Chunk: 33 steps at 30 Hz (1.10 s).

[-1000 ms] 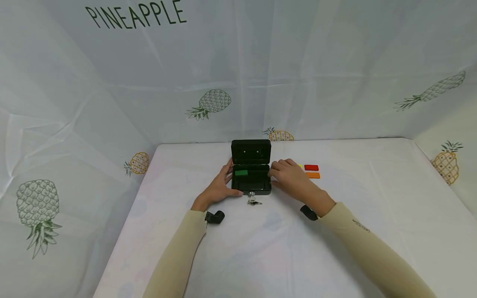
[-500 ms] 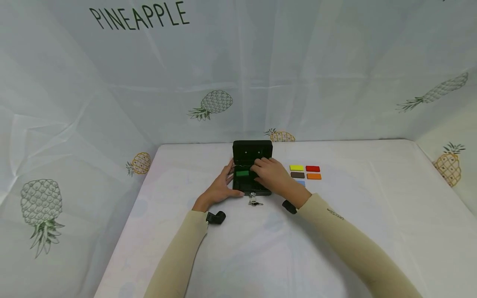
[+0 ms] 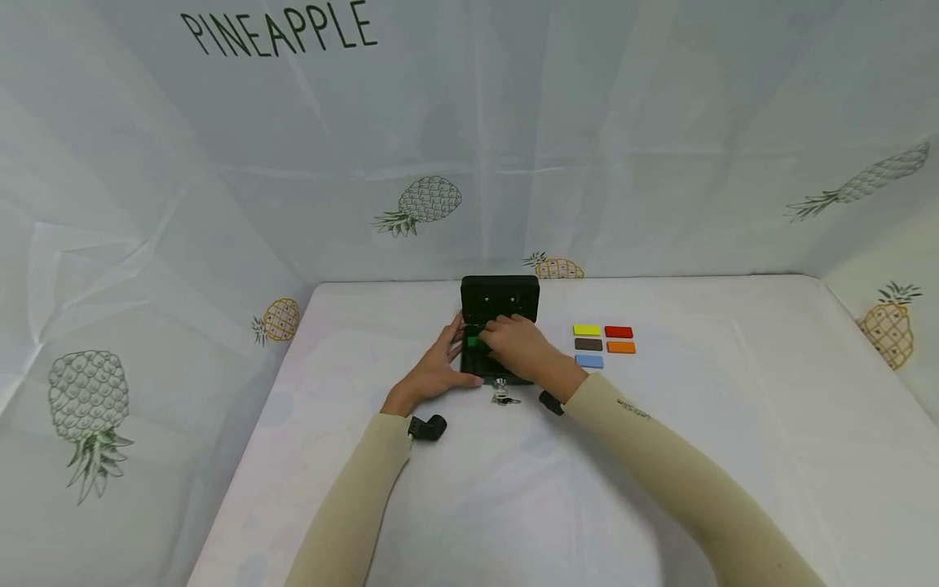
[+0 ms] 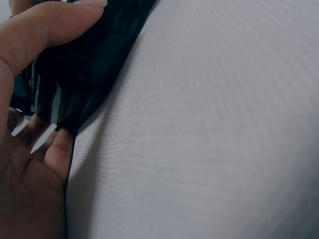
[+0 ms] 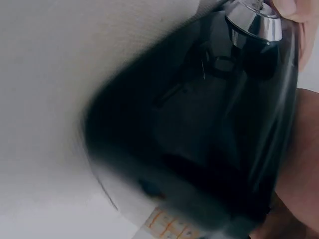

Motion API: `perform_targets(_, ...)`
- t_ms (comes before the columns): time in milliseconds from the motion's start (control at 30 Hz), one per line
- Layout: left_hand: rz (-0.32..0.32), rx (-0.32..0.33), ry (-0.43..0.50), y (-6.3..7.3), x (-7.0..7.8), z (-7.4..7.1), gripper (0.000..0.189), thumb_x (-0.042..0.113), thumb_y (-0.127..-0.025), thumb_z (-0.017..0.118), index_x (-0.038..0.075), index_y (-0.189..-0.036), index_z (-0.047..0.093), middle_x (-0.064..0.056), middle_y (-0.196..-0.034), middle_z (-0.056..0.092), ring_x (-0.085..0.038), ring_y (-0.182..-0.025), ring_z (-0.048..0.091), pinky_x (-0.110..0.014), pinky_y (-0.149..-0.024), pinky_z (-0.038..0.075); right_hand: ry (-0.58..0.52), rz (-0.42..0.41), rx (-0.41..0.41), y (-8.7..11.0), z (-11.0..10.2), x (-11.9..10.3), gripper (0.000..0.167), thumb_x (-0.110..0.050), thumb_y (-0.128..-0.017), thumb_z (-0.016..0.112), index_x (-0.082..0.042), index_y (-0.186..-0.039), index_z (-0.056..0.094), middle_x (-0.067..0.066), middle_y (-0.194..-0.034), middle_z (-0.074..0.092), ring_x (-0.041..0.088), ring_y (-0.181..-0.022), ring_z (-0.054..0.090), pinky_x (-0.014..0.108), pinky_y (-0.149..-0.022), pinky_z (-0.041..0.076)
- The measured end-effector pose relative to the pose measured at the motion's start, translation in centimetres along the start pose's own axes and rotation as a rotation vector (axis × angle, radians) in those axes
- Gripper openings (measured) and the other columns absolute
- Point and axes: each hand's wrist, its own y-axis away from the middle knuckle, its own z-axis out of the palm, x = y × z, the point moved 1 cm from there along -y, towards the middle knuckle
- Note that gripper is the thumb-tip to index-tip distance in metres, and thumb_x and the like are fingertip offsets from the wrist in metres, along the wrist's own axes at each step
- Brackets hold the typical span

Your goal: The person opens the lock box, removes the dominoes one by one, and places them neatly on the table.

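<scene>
A black cash box point(image 3: 499, 371) stands with its lid point(image 3: 500, 290) raised. My left hand point(image 3: 434, 371) grips its left side; the left wrist view shows the thumb point(image 4: 50, 25) over the box's front edge and the other fingers round the side. A green block point(image 3: 473, 342) lies inside at the left. My right hand point(image 3: 522, 346) reaches into the box, its fingertips at the green block; I cannot tell whether they pinch it. In the right wrist view the box's front fills the middle, with a silver lock point(image 5: 255, 21) at the top.
Keys point(image 3: 506, 400) hang from the lock at the front. Right of the box lie flat blocks: yellow point(image 3: 587, 330), red point(image 3: 619, 332), dark grey point(image 3: 588, 344), orange point(image 3: 621, 347) and blue point(image 3: 589, 361). A pineapple-printed cloth wall point(image 3: 645, 204) rises behind the table.
My right hand has moved left from the box's right side over its inside to the green block, uncovering the blocks on the table. The left hand stays at the box.
</scene>
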Motion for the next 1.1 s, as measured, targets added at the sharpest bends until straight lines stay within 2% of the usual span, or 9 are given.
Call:
perform_targets(267,-0.008,0.001,-0.002,-0.1,0.0,0.1,0.126,0.006,-0.085,0.089,0.025,-0.172,0.0,-0.013,-0.174,0.017,-0.033,-0.16,0.026,-0.041,-0.13,0.03,0.044,-0.013,-0.048,-0.3,0.3,-0.2,0.024,-0.025,-0.103,0.073,-0.015,-0.123,0.08,0.006,-0.125,0.072,0.025,-0.115,0.067,0.045,-0.106,0.058)
perform_targets(500,0.007,0.003,-0.003,-0.3,-0.4,0.0,0.128,0.005,-0.083,0.091,0.026,-0.172,0.0,-0.011,-0.174,0.019,-0.029,-0.16,0.025,-0.038,-0.13,0.029,0.015,-0.003,-0.01,0.5,0.2,0.0,0.018,-0.022,-0.099,0.077,-0.014,-0.115,0.083,0.004,-0.115,0.076,0.023,-0.106,0.068,0.042,-0.1,0.06)
perform_targets(800,0.004,0.007,0.002,-0.2,-0.4,0.0,0.129,0.006,-0.083,0.091,0.025,-0.172,0.0,-0.014,-0.173,0.019,-0.032,-0.16,0.025,-0.041,-0.13,0.03,0.012,0.011,0.015,0.6,0.2,0.1,0.027,-0.023,-0.097,0.08,-0.012,-0.122,0.079,0.006,-0.12,0.076,0.024,-0.112,0.068,0.046,-0.104,0.059)
perform_targets(1100,-0.017,0.008,0.006,0.0,-0.1,0.1,0.129,0.005,-0.083,0.091,0.026,-0.172,0.0,-0.013,-0.173,0.019,-0.032,-0.161,0.025,-0.041,-0.13,0.029,0.013,0.007,0.029,0.6,0.3,0.0,0.023,-0.018,-0.1,0.077,-0.013,-0.122,0.079,0.005,-0.118,0.076,0.024,-0.109,0.069,0.044,-0.101,0.061)
